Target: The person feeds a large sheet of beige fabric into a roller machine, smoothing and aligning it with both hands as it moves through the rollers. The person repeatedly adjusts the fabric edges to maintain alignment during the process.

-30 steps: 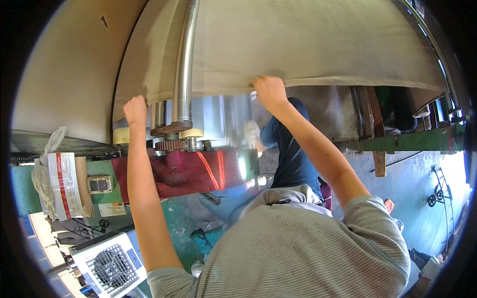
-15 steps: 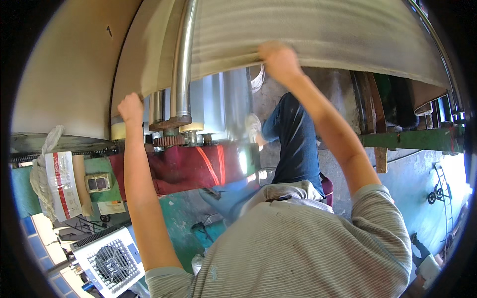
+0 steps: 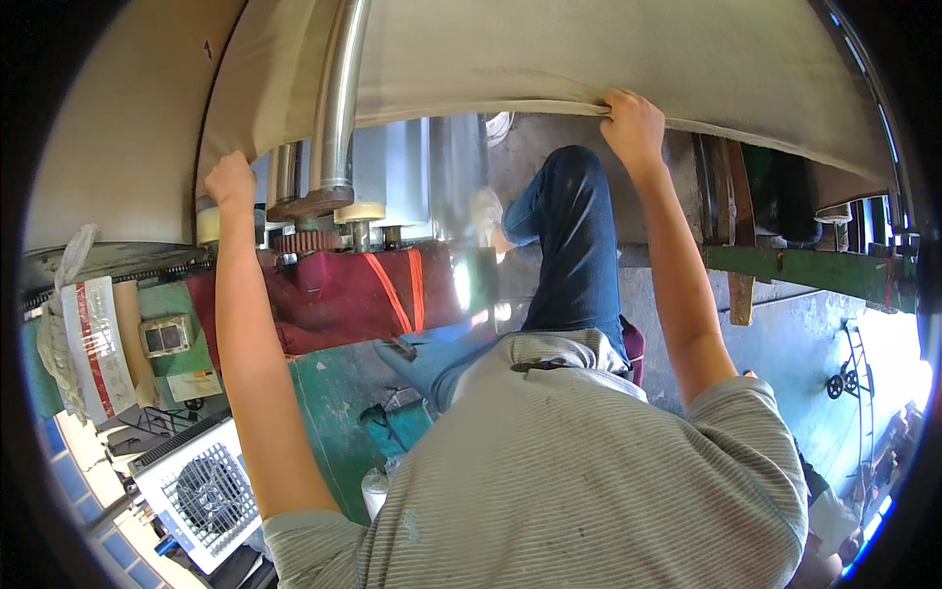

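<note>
Two hands up, both on the lower edge of a wide beige fabric sheet (image 3: 608,59) that fills the top of the frame. Left hand (image 3: 230,183), upper left, is closed around the sheet's edge beside a shiny steel roller (image 3: 339,98). Right hand (image 3: 633,123), upper centre-right, is fisted over the same hem, fingers curled on top and a small fold bunched under them. The two grips are well apart, with the edge sagging slightly between them.

Handling, as judged: the cloth looks soft and pliable, draping rather than holding a line, so it should wrinkle wherever tension is uneven. Its span suggests real weight when hanging. The surface looks matte and not slippery. The hem is the sensible place to take hold, with a full fist rather than fingertips and with the hands kept wide so the edge stays level. Nearer the roller the cloth is pinched against metal, so fingers are better kept off that line.

Below the roller: a brown toothed gear (image 3: 299,240), then a dark red machine housing (image 3: 343,294) crossed by orange straps (image 3: 402,285).

Containers: a clear plastic bag (image 3: 83,339) hangs at the left edge, holding what looks like printed paper; contents otherwise unclear. A white cylindrical bottle (image 3: 375,491) stands low centre, mostly hidden; cannot tell what is in it. A grey fan unit (image 3: 201,496) sits at lower left.
</note>
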### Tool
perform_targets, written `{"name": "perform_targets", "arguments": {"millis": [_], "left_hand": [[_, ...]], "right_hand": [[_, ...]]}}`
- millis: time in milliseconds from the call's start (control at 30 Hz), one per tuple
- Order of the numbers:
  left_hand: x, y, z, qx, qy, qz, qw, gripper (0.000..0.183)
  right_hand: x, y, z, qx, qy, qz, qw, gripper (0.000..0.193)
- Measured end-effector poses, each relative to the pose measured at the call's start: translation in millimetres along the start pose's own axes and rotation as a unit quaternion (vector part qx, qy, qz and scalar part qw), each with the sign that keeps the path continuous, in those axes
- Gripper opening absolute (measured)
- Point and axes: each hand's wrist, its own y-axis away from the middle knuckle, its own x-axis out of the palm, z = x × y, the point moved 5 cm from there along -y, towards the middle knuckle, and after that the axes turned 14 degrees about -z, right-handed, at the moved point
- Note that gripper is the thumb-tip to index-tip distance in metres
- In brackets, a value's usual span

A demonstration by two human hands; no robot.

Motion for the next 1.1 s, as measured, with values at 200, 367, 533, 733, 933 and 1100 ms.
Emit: {"name": "perform_targets", "arguments": {"millis": [200, 367, 533, 733, 933, 1100], "left_hand": [[-20, -8, -19, 0.075, 0.023, -0.044, 0.996, 0.015], [-8, -6, -11, 0.036, 0.01, -0.007, 0.999, 0.016], [3, -1, 3, -0.013, 0.028, -0.001, 1.0, 0.017], [-16, -9, -11, 0.025, 0.03, -0.014, 0.999, 0.019], [24, -2, 14, -0.053, 0.023, 0.053, 0.997, 0.023], [-9, -4, 7, -0.045, 0.036, 0.007, 0.998, 0.023]], "right_hand": [[11, 2, 38, -0.018, -0.042, 0.019, 0.999, 0.012], [15, -6, 66, -0.036, -0.06, -0.004, 0.998, 0.013], [16, -17, 96, -0.042, -0.082, -0.008, 0.996, 0.013], [24, -28, 131, -0.116, -0.103, -0.006, 0.988, 0.014], [9, -55, 116, -0.183, -0.091, -0.019, 0.979, 0.028], [15, -79, -4, -0.079, 0.044, 0.001, 0.996, 0.028]]}}
